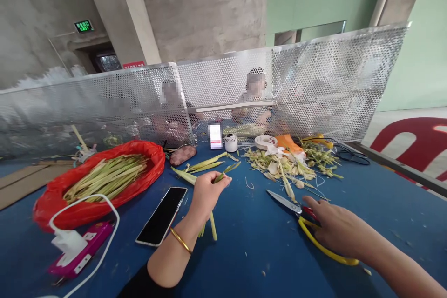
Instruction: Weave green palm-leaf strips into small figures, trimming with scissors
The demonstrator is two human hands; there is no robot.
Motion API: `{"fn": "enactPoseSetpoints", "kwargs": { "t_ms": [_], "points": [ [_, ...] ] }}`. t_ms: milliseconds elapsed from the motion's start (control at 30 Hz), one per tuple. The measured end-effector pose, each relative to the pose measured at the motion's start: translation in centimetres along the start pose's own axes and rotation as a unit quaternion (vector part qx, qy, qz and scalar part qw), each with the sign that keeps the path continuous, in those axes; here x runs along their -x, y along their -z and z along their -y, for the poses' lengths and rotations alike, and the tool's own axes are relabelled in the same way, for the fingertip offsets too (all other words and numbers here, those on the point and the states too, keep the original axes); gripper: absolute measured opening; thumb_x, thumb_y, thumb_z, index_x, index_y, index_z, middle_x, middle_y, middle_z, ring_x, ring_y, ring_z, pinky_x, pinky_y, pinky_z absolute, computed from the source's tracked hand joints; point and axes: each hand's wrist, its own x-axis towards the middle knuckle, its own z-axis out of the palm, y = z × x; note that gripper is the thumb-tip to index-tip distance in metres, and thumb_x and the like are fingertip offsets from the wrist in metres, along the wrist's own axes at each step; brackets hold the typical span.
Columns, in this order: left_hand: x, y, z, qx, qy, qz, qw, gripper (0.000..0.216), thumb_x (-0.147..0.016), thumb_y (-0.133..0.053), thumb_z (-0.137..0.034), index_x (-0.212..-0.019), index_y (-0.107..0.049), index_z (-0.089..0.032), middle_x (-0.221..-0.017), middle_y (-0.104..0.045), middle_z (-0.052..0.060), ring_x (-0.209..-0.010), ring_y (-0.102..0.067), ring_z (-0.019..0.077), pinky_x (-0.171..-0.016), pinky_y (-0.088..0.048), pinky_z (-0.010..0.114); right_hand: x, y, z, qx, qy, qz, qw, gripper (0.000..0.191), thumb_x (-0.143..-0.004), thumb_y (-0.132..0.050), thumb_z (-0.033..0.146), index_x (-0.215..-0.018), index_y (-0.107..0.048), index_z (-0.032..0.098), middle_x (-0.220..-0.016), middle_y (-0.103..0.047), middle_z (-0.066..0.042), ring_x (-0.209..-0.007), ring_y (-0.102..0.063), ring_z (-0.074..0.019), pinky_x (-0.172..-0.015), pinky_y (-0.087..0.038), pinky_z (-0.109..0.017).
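My left hand point(206, 191), with a gold bangle at its wrist, is closed around a small bunch of green leaf strips point(219, 178). Pale stalk ends point(213, 227) stick out below the hand. To the right, my right hand point(331, 223) has its fingers at the handles of a pair of scissors point(303, 218), one grip red and one yellow. The scissor blades point up and left on the table, slightly apart. Several long husk-like leaves point(206, 164) lie just beyond my left hand.
On the blue table point(244, 260) lie a red bag point(153, 167) of long strips, a black phone point(162, 216), a purple power strip point(82, 251) and a patterned pouch point(183, 154). Trimmed scraps point(279, 163) pile up at back right. Behind a perforated metal screen point(223, 84) sit two people.
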Motion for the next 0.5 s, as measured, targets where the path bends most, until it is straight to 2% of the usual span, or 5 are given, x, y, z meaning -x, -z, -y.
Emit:
{"fn": "enactPoseSetpoints", "kwargs": {
  "t_ms": [100,167,333,433,500],
  "points": [
    [0.0,0.1,0.0,-0.022,-0.014,-0.012,1.0,0.029,-0.067,-0.068,-0.045,-0.064,-0.065,-0.016,-0.053,-0.049,-0.004,-0.053,-0.038,0.0099,-0.052,-0.029,0.022,0.2,0.4,1.1,-0.138,0.024,-0.005,0.99,0.057,-0.075,-0.054,0.025,-0.132,-0.051,0.019,-0.097,-0.07,-0.013,-0.089,-0.064,-0.0327,-0.073,-0.044,-0.038],
    [0.1,0.1,-0.2,-0.044,-0.024,-0.019,0.999,0.029,-0.068,-0.067,-0.045,-0.064,-0.065,-0.016,-0.053,-0.048,-0.004,-0.052,-0.036,0.0101,-0.051,-0.028,0.022,0.5,0.6,2.0,-0.327,0.061,0.019,0.943,0.054,-0.077,-0.056,0.034,-0.13,-0.051,0.024,-0.09,-0.068,-0.008,-0.076,-0.062,-0.0261,-0.067,-0.046,-0.035],
    [0.6,-0.2,-0.7,-0.098,-0.039,-0.029,0.994,0.028,-0.071,-0.064,-0.043,-0.06,-0.061,-0.017,-0.05,-0.043,-0.005,-0.05,-0.033,0.0099,-0.05,-0.027,0.022,1.9,0.2,4.9,-0.743,0.126,0.137,0.642,0.046,-0.076,-0.067,0.033,-0.119,-0.055,0.023,-0.076,-0.055,0.0,-0.055,-0.05,-0.0108,-0.06,-0.045,-0.027],
    [1.1,-0.6,-1.1,-0.115,-0.056,-0.032,0.991,0.027,-0.073,-0.062,-0.041,-0.058,-0.059,-0.018,-0.05,-0.043,-0.005,-0.05,-0.034,0.0105,-0.05,-0.028,0.023,2.6,-0.3,6.6,-0.819,0.111,0.228,0.515,0.042,-0.079,-0.063,0.051,-0.107,-0.06,0.02,-0.074,-0.051,0.0,-0.052,-0.044,-0.0086,-0.059,-0.044,-0.027],
    [1.3,-0.8,-1.3,-0.117,-0.065,-0.039,0.99,0.027,-0.073,-0.062,-0.04,-0.057,-0.057,-0.019,-0.05,-0.045,-0.004,-0.051,-0.036,0.0111,-0.05,-0.028,0.023,2.7,-0.5,7.3,-0.835,0.113,0.282,0.46,0.054,-0.078,-0.055,0.066,-0.103,-0.06,0.019,-0.073,-0.05,0.0,-0.052,-0.042,-0.0087,-0.061,-0.045,-0.028]
  ]
}}
